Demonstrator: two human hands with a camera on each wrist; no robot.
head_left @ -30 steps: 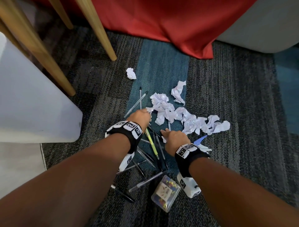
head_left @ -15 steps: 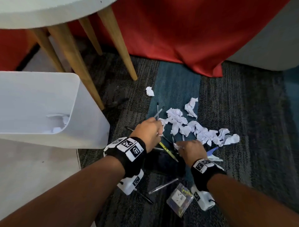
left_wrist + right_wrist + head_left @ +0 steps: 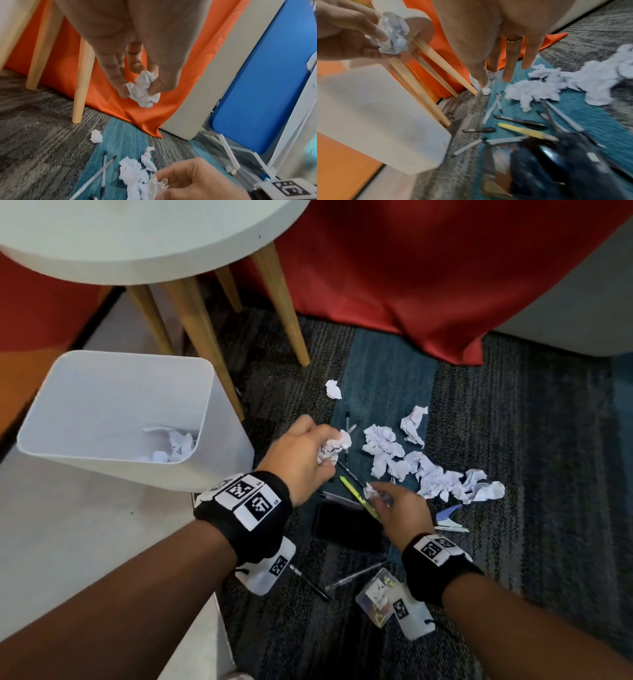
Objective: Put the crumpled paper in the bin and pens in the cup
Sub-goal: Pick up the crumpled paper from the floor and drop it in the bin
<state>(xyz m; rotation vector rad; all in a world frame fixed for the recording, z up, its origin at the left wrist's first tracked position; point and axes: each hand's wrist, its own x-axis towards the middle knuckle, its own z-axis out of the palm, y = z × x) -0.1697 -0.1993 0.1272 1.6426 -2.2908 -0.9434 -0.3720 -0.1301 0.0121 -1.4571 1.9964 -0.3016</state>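
My left hand grips a crumpled paper ball, lifted above the carpet just right of the white bin; the left wrist view shows the ball pinched at the fingertips. My right hand pinches a smaller paper scrap between thumb and forefinger, its other fingers straight. A heap of crumpled paper and several pens, one a yellow pen, lie on the carpet. A black object, blurred, lies under my right hand.
The bin holds a few paper balls. A round white table on wooden legs stands behind it, with a red cloth beyond. One lone paper ball lies farther off. A clear box of pins sits near my right wrist.
Both hands have risen off the floor, each with paper in it. The left hand has moved left, nearer the bin. The view has tilted up, so the bin's mouth shows.
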